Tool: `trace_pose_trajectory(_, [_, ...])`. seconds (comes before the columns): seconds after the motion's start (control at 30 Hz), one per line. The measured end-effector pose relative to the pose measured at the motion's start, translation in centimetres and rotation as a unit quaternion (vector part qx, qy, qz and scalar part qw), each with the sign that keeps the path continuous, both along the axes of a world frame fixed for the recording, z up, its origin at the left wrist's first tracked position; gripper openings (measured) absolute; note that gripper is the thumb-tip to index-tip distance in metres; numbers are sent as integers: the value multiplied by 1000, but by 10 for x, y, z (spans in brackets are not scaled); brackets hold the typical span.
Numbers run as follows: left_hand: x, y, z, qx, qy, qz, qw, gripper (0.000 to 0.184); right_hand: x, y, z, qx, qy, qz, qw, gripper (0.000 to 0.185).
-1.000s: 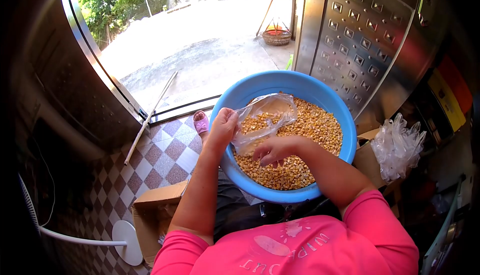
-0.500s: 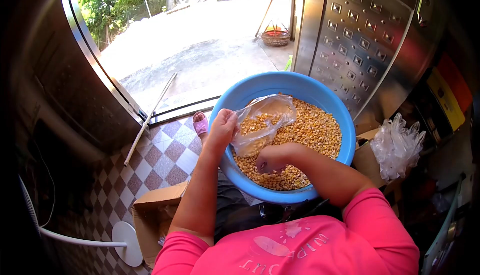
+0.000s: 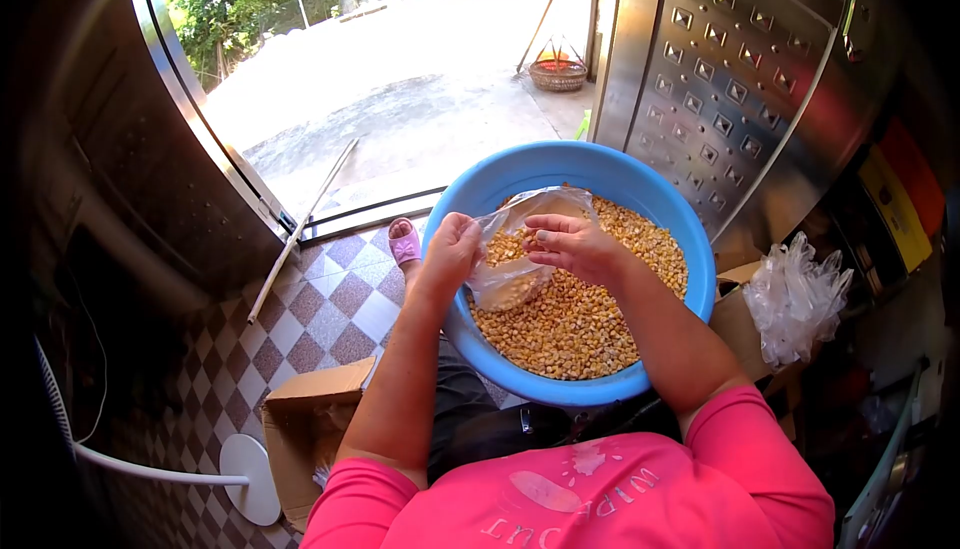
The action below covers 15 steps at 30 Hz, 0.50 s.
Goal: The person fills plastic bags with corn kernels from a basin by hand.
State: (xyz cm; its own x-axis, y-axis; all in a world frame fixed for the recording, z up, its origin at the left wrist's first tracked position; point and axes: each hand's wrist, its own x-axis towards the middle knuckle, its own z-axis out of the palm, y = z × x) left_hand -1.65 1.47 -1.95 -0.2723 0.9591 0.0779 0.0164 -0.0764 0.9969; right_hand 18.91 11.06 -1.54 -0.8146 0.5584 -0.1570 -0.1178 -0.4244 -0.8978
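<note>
Head view: left hand [image 3: 455, 247] has its fingers clamped on the rim of a clear plastic bag [image 3: 512, 287], which sits on yellow corn kernels [image 3: 575, 339] toward the left edge of a blue basin [image 3: 575, 161]. Right hand [image 3: 585, 249] is over the bag's mouth, fingers bent and pointing left, cannot tell if they grip any kernels. Crumpled clear plastic [image 3: 797, 299] sits beyond the basin's right edge, cardboard box [image 3: 318, 381] off its lower left.

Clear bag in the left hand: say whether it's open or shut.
Open: the bag gapes, its rim held in the left hand.
</note>
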Motion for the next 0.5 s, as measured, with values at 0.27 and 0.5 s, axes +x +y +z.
trace_pose_trajectory(0.27, [0, 1, -1, -1, -16, 0, 1000, 15, 0, -1, 7, 83, 1, -64, 995, 44])
trace_pose_trajectory(0.5, [1, -2, 3, -3, -14, -5, 1000, 15, 8, -1, 17, 164, -87, 79, 979, 33])
